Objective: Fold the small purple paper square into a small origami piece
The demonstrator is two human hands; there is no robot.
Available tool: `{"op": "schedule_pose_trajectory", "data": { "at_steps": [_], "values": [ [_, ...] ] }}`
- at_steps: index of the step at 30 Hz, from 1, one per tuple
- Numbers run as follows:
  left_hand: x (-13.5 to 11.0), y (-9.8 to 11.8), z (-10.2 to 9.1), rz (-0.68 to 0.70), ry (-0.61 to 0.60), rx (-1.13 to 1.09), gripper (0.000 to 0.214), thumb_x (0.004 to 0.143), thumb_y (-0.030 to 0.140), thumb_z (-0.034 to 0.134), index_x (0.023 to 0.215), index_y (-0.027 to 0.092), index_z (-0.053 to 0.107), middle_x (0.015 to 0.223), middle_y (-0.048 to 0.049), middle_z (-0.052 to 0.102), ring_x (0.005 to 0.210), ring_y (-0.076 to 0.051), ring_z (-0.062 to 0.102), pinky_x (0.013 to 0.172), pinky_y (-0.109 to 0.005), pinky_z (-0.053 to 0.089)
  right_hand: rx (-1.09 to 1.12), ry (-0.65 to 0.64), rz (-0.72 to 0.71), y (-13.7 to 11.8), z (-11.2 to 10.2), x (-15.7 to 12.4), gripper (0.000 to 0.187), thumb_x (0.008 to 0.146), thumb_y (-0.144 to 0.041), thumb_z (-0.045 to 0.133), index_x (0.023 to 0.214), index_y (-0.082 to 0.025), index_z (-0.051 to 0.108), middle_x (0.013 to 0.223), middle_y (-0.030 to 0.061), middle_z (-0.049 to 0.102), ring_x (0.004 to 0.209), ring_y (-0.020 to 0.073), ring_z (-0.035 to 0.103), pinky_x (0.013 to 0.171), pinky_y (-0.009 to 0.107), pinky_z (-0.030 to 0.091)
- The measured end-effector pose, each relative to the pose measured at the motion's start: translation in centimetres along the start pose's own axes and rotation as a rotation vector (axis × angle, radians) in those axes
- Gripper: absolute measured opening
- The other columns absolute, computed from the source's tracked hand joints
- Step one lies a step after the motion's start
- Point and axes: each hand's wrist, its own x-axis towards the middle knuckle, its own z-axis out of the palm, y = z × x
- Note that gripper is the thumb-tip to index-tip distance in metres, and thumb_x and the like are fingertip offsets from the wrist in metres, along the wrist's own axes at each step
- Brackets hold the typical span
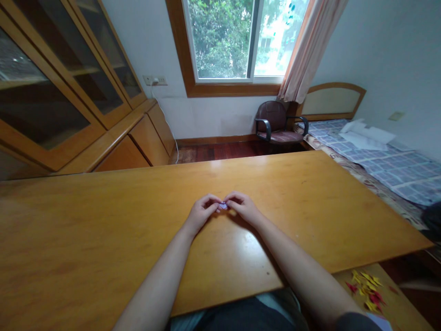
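The left hand (pixel 200 214) is pinching one side of a small purple piece (pixel 223 206) over the bench (pixel 103 220), and the right hand (pixel 244 208) is pinching the other side. They seem to be shaping it, so the next move is probably needing a soft, steady pinch. Farther right, little yellow and red pieces (pixel 370 279) are lying lower down.

Centre: purple piece (pixel 223 206) partly covered by left hand (pixel 203 210) and right hand (pixel 243 208); too small to read its shape. Upper left: cabinet (pixel 99 120) cut by edge, interior murky. Top edge crops window (pixel 223 39) and curtain (pixel 319 43). Right edge: bed (pixel 401 168) cropped, dark thing (pixel 432 216) unidentifiable. Lower right: yellow and red bits (pixel 365 284), detail lost; pale sheet (pixel 381 322) cut off.
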Motion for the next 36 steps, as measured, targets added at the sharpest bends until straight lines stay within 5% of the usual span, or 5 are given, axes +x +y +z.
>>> {"op": "schedule_pose_trajectory", "data": {
  "at_steps": [7, 23, 36],
  "values": [
    [-0.2, -0.1, 0.2, 0.031, 0.002, 0.069, 0.017, 0.08, 0.033, 0.068, 0.087, 0.017, 0.069, 0.082, -0.0037, 0.072, 0.076, -0.018, 0.067, 0.074, -0.029, 0.053, 0.098, -0.033, 0.054, 0.0, 0.2, 0.0, 0.027, 0.078, -0.042, 0.074, 0.088, -0.017, 0.07, 0.084, 0.0043, 0.072, 0.08, 0.017, 0.065, 0.079, 0.03, 0.051],
    [0.3, -0.6, 0.1, -0.011, -0.015, 0.078, 0.027, 0.082, 0.043, 0.069, 0.084, 0.017, 0.062, 0.074, -0.0017, 0.07, 0.069, -0.016, 0.067, 0.068, -0.027, 0.053, 0.016, 0.023, 0.017, 1.4, 0.2, 0.2, 0.02, 0.076, -0.034, 0.076, 0.084, -0.017, 0.069, 0.081, 0.0025, 0.069, 0.077, 0.0151, 0.063, 0.076, 0.029, 0.05],
    [0.7, -1.7, -0.1, 0.013, 0.06, 0.05, 0.033, 0.08, 0.049, 0.069, 0.086, 0.017, 0.062, 0.076, -0.0021, 0.072, 0.072, -0.019, 0.071, 0.074, -0.03, 0.056, 0.208, 0.019, 0.126, 1.9, 0.5, 0.8, 0.046, 0.066, -0.034, 0.083, 0.104, -0.02, 0.06, 0.086, -0.0004, 0.064, 0.076, 0.0128, 0.062, 0.074, 0.028, 0.05]
  ]
}}
